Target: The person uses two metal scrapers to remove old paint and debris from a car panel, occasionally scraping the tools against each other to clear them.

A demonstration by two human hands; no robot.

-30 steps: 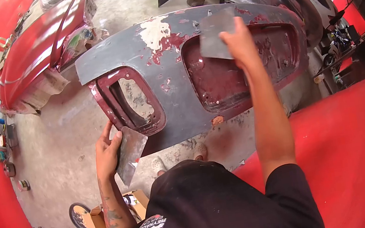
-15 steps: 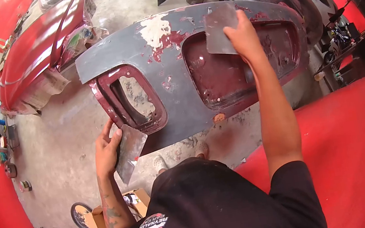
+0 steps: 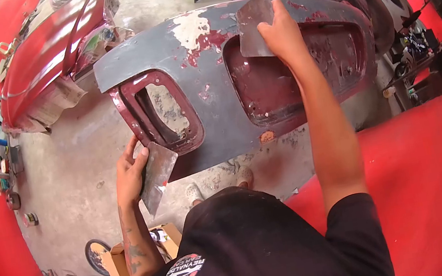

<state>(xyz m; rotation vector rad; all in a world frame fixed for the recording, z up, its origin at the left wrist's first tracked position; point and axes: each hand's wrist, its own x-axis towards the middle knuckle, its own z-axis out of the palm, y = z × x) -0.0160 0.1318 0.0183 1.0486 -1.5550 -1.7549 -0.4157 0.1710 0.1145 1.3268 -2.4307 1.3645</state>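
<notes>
Grey primer and flaky maroon paint all over this car body panel (image 3: 212,76), which runs longways left to right in front of the person, two recessed openings cut into it. Two flat metal spreaders in play. Right hand (image 3: 281,35) has fingers clamped on one spreader (image 3: 255,27), pressed flat near the panel's top edge, blade pointing up. Left hand (image 3: 131,177) grips the second spreader (image 3: 156,173) just below the panel's lower edge, tilted diagonally, off the surface. Open concrete floor (image 3: 67,178) to the left, red car hood (image 3: 48,55) well apart beyond it.
</notes>
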